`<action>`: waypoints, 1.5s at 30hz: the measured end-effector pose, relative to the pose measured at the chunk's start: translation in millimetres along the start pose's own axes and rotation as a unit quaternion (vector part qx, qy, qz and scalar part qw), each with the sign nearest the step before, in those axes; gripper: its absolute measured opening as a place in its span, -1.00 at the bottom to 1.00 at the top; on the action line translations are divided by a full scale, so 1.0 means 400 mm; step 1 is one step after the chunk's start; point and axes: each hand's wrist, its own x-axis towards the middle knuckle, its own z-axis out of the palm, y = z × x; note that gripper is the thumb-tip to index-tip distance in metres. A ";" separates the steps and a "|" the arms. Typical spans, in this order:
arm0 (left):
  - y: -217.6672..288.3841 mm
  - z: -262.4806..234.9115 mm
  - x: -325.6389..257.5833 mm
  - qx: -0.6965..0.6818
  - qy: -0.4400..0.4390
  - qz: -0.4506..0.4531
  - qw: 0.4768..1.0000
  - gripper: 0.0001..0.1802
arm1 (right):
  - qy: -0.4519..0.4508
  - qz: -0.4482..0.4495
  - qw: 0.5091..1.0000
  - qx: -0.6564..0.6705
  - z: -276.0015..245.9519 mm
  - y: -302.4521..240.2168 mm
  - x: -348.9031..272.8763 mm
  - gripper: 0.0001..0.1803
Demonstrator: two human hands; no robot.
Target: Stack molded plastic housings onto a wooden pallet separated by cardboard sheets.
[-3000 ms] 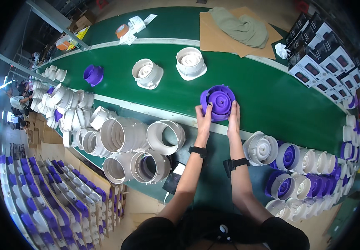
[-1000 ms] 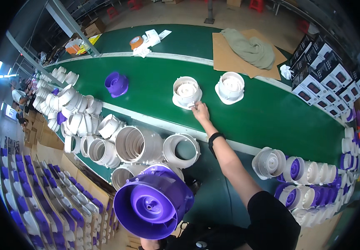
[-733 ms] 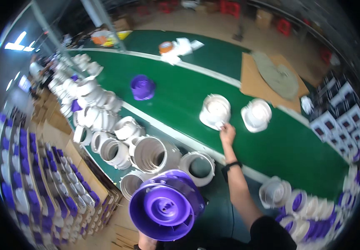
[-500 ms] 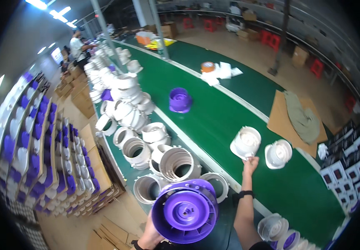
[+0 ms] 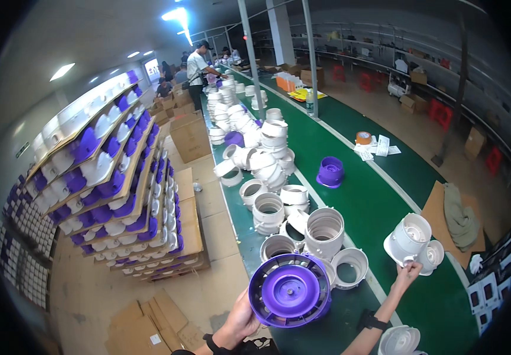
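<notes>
My left hand is closed on the edge of a round purple plastic housing, whose ringed inner face is turned up toward me. My right hand pinches the low side of a white plastic housing over the green conveyor belt. Partly behind that one stands another white housing. Several white ring-shaped shells crowd the ledge just beyond the purple piece. Farther along the belt sits a second purple housing.
Stacked boards of purple and white parts rise at the left. A cardboard sheet with a grey-green cloth lies on the right. Orange tape and white papers are across the belt. A person stands far back beside the line.
The view has swung left, so the scene sits farther right. My right hand has lifted the white housing, which now overlaps the other one. The left hand still holds the purple housing.
</notes>
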 end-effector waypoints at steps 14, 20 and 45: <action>0.179 -0.335 -0.629 -0.039 0.133 0.190 0.972 -0.72 | -0.264 0.036 0.963 0.042 -0.003 -0.420 -0.634 -0.91; 0.285 -0.453 -0.855 -0.057 0.223 0.311 0.922 -0.70 | -0.422 0.099 0.896 0.096 0.093 -0.491 -0.893 -0.93; 1.069 -1.075 -1.570 -0.025 0.366 0.589 0.720 -0.64 | -0.726 0.209 0.588 0.289 0.985 -0.753 -2.066 -0.88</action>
